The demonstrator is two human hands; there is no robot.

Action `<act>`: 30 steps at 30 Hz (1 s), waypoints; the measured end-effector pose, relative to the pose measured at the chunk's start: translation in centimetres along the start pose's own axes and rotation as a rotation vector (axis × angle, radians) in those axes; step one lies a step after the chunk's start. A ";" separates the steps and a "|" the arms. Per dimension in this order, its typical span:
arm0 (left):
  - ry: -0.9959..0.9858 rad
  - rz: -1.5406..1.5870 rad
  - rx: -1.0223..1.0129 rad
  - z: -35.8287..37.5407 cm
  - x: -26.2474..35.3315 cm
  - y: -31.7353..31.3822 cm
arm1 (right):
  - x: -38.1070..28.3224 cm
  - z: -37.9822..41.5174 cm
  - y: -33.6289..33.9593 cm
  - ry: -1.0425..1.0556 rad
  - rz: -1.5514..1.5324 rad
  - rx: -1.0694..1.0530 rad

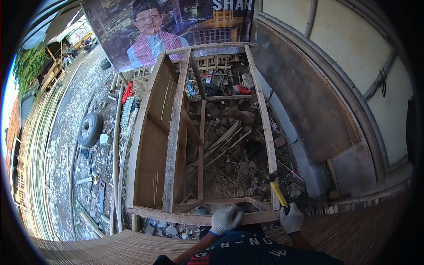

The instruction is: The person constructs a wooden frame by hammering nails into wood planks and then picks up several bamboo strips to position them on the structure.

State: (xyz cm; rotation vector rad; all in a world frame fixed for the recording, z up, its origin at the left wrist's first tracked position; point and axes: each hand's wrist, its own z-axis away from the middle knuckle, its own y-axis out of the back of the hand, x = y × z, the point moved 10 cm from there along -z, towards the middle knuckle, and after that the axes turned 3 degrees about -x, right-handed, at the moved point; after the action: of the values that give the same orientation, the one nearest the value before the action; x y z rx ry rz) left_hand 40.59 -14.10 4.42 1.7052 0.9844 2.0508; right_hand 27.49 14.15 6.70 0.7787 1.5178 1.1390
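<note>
My left hand [225, 220], in a whitish work glove, is at the front rail [185, 216] of a wooden frame, its fingers curled over the wood. A nail, if one is there, is too small to make out. My right hand [292, 219], also gloved, is closed around the black end of a hammer [278, 192] with a yellow handle. The hammer's dark head is above the near end of the frame's right-hand beam [263, 112]. Two long beams run along the left side, with a wooden panel [152, 145] between them.
Rubble and split bamboo strips [225, 137] lie inside the frame. A printed banner [203, 26] hangs behind it. On the right leans a brown board [304, 97] against the wall. A tyre [90, 129] and long bamboo poles [42, 154] are at left.
</note>
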 end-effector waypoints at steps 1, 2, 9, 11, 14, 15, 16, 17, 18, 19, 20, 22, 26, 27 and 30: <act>-0.004 0.034 -0.139 0.5 -0.7 -0.5 | 0.1 0.5 -0.1 -0.006 0.023 0.040; -0.060 0.079 -0.117 1.1 -0.7 0.8 | 0.1 1.0 -0.1 -0.024 0.051 0.062; -0.161 -0.102 -0.026 1.5 -10.2 6.8 | -1.0 3.5 1.3 -0.273 0.022 0.314; -0.105 -0.020 0.057 1.2 -9.0 12.4 | -0.9 5.2 1.4 -0.415 -0.047 0.407; -0.095 -0.054 0.064 0.8 -11.4 14.3 | 0.6 6.9 0.3 -0.608 -0.142 0.507; -0.029 -0.084 0.010 0.6 -12.4 14.3 | 1.0 7.3 -0.2 -0.619 -0.163 0.563; -0.139 -0.143 -0.020 0.7 -12.2 13.7 | 1.3 7.7 -0.4 -0.628 -0.187 0.619; -0.250 -0.205 -0.055 1.0 -12.1 13.0 | 2.2 8.4 -1.2 -0.683 -0.270 0.645; -0.266 -0.272 -0.101 1.2 -11.9 12.7 | 2.0 9.0 -1.6 -0.739 -0.354 0.669; -0.281 -0.338 -0.143 1.2 -11.4 12.4 | 2.0 9.6 -2.1 -0.792 -0.438 0.695; -0.296 -0.402 -0.182 1.2 -11.1 11.8 | 1.8 10.2 -2.4 -0.799 -0.443 0.735; -0.325 -0.355 -0.135 1.1 -10.9 11.9 | 4.2 12.6 -6.1 -0.856 -0.467 0.858; -0.315 -0.354 -0.102 1.6 -11.4 11.9 | 6.5 17.4 -13.8 -1.032 -0.633 0.888; -0.324 -0.360 -0.099 1.0 -11.4 11.4 | 7.4 17.2 -15.7 -1.049 -0.496 0.834; -0.331 -0.438 -0.144 1.5 -11.6 10.7 | 9.6 21.9 -24.0 -1.223 -0.352 0.558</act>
State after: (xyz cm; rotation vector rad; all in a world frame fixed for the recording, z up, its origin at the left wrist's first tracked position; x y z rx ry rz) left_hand 46.96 -28.51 3.01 1.5247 0.9683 1.4707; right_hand 48.17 20.48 -19.33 1.1970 0.8061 -0.1416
